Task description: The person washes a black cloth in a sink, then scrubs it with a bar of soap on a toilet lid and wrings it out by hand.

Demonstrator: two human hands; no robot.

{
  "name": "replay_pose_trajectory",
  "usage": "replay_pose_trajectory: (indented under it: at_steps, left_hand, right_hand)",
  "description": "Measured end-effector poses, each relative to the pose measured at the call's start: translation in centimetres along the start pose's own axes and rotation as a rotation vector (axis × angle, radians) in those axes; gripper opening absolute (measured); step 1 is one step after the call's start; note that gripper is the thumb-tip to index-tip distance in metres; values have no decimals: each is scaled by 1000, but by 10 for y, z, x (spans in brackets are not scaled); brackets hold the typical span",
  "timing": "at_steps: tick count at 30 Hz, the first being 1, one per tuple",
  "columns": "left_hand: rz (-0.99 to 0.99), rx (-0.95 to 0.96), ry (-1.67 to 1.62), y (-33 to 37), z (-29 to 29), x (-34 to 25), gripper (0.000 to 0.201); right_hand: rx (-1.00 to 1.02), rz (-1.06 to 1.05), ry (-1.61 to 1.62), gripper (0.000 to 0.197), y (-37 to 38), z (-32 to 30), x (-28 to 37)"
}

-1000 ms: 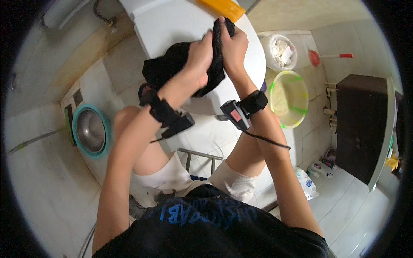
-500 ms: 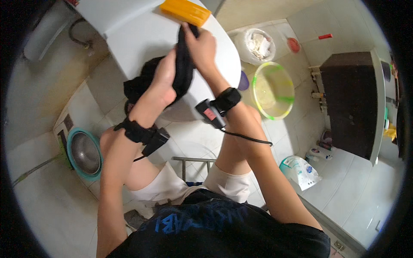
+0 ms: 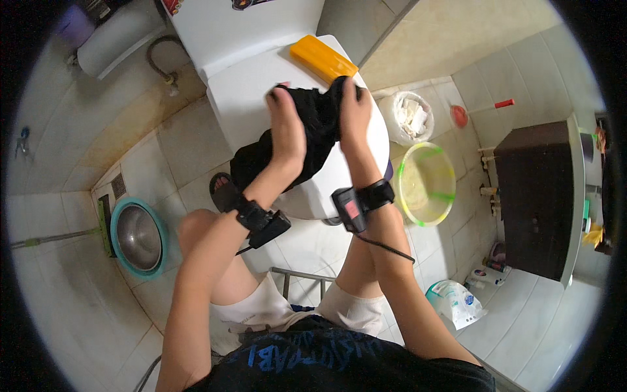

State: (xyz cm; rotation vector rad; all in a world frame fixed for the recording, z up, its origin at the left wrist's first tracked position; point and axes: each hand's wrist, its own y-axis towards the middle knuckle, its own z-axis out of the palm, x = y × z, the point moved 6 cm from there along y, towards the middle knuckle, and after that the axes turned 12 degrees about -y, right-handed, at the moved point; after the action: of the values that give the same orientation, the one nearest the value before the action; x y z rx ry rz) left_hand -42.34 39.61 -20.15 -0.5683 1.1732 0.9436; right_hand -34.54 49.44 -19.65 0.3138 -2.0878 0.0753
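Note:
A black cloth (image 3: pixel 315 124), its kind not clear, is stretched between my two hands above the white toilet lid (image 3: pixel 241 104). My left hand (image 3: pixel 287 134) grips its left part, fingers closed over the upper edge. On the other side my right hand (image 3: pixel 354 117) clasps the cloth's upper right end. A loose part hangs down left, behind my left wrist, over the lid's near edge. Just beyond my right hand an orange-yellow block-shaped thing (image 3: pixel 323 59) lies on the lid. Black straps with small boxes circle both my wrists.
To the right stand a lined waste bin (image 3: pixel 408 117), a green-rimmed tub (image 3: pixel 426 185) and a dark cabinet (image 3: pixel 535 199). A red plunger (image 3: pixel 459 116) leans by the wall. At left sits a teal basin (image 3: pixel 116 238) with a metal bowl (image 3: pixel 138 236) inside. A white-and-teal bag (image 3: pixel 457 304) lies lower right.
My hands have moved apart, spreading the cloth that was bunched lengthwise between them. The whole view has shifted, so the toilet and its surroundings appear further right and lower.

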Motion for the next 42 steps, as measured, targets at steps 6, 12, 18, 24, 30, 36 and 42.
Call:
replay_pose_trajectory:
  at_steps: [6, 12, 18, 24, 30, 36, 42]
  left_hand:
    - [-407, -100, -328, 10, -9, 10, 43]
    - [-619, -88, -463, 16, -21, 37, 36]
    - [-801, -39, -373, -32, -10, 52, 39]
    - [-543, 184, -601, 20, -101, 130, 39]
    - [-624, 330, -649, -8, -19, 39, 37]
    - [-808, -28, -90, -45, -17, 40, 50]
    - [-751, 4, -140, -19, -38, 22, 28]
  right_hand:
    - [162, -240, 38, 28, -52, 12, 45]
    - [175, -321, -4, 21, -59, 3, 54]
    - [26, -185, -91, 23, -15, 12, 7]
    - [205, -208, 25, 22, -67, 27, 41]
    - [62, -349, 97, 21, -60, 4, 34]
    - [38, 19, 33, 32, 6, 24, -29]
    - [-57, -28, 226, 31, 5, -1, -49]
